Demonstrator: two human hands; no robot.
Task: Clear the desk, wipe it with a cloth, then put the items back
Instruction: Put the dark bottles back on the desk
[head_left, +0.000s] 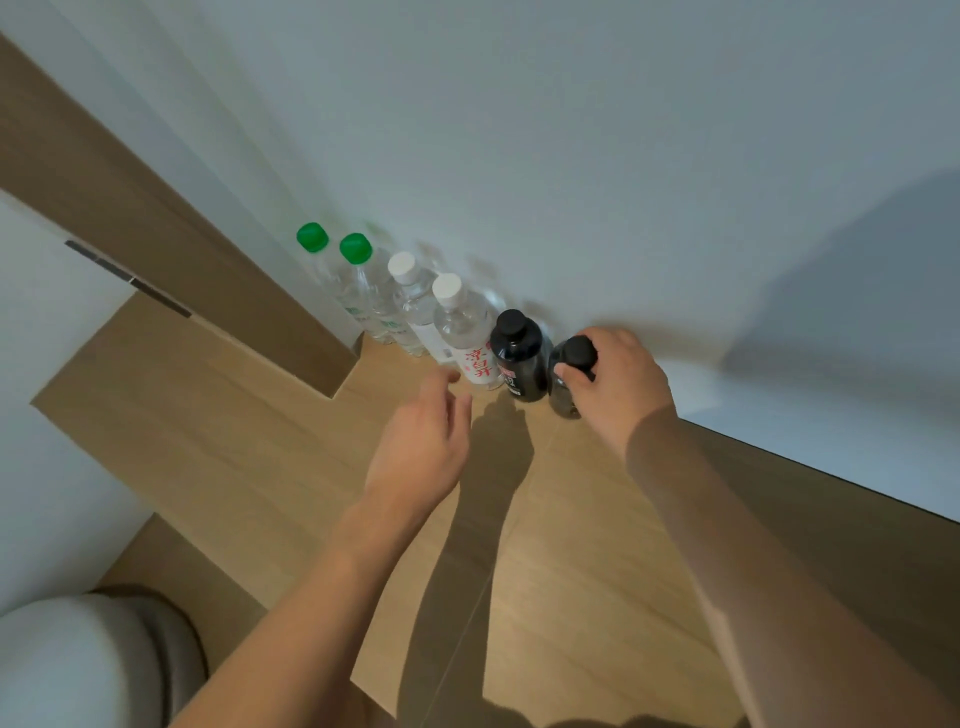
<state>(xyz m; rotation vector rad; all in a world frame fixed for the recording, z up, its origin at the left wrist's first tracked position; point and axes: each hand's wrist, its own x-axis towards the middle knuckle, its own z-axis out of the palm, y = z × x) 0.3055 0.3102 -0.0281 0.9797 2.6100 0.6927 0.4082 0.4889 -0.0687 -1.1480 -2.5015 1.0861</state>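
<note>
Fingers: your right hand (615, 387) has its fingers and thumb curled round the neck of the end black bottle (566, 384), just under the black cap; your left hand (423, 441) holds nothing, its fingers loosely spread and slightly bent.
Right hand: it reaches in from the lower right, with a thin sleeve covering the forearm up to the wrist.
Left hand: it hovers over the desk (234, 441), its fingertips near the labelled white-cap bottle (467, 338); you cannot tell whether they touch it.
End black bottle: it stands upright at the right end of the row, just beside the wall (623, 156), and your palm hides part of its body.
Second black bottle (519, 358): upright, immediately left of the one you grip, the two standing side by side and apparently touching.
White-cap bottles: two clear ones, the nearer with red characters on its label, the other (413, 301) behind and to its left.
Green-cap bottles: two clear ones (358, 280) and (324, 260), at the far left end of the row, next to the wooden panel (156, 234).
Row: all six bottles stand upright in a line along the back edge of the desk, against the wall.
Desk: light wood, with the shadows of both your arms falling across its middle.
Lower left: a pale rounded object (78, 660), blurred, sits below the desk edge.
</note>
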